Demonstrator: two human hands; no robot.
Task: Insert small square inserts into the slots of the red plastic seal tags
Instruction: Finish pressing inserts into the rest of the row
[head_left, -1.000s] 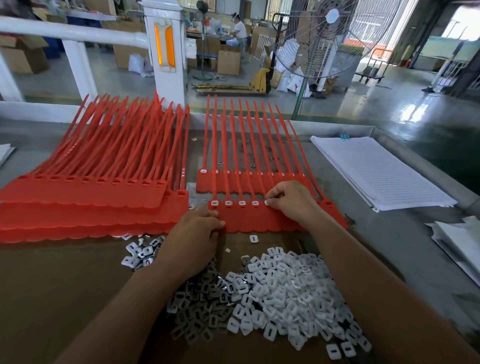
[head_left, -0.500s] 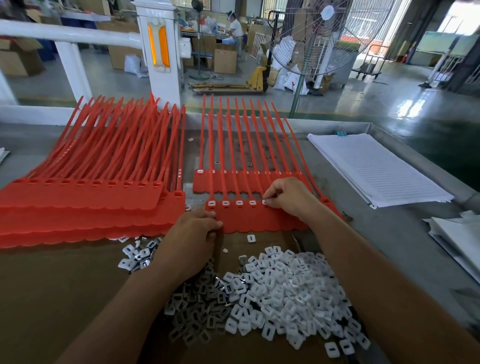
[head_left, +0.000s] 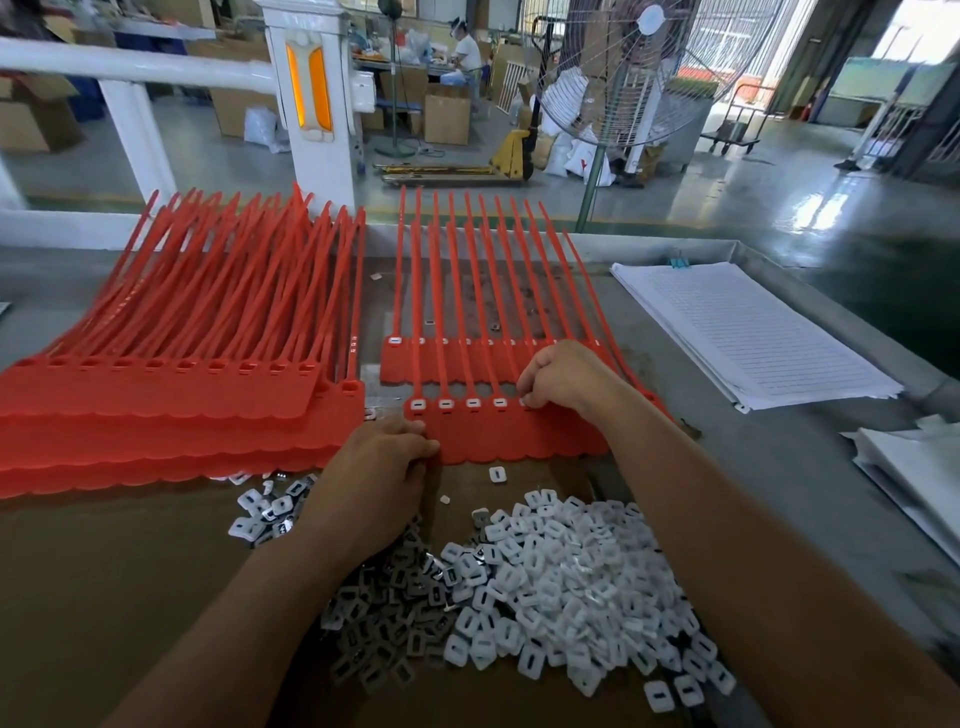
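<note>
A strip of joined red seal tags lies in front of me, its long tails pointing away. Several of its slots on the left hold white inserts. My right hand has its fingers curled down over the fifth slot, fingertips pressing there; any insert under them is hidden. My left hand rests at the strip's near left corner, fingertips touching its edge. A heap of white square inserts lies on brown cardboard between my forearms. A second strip lies behind, inserts in its slots.
A thick stack of red tag strips fills the left of the table. Lined white paper lies at the right, more white sheets at the right edge. Beyond the table's raised rim stand a white post and a floor fan.
My right hand stays over the same slot, shifting only slightly. My left hand keeps its place at the strip's corner. The camera has tilted a little.
</note>
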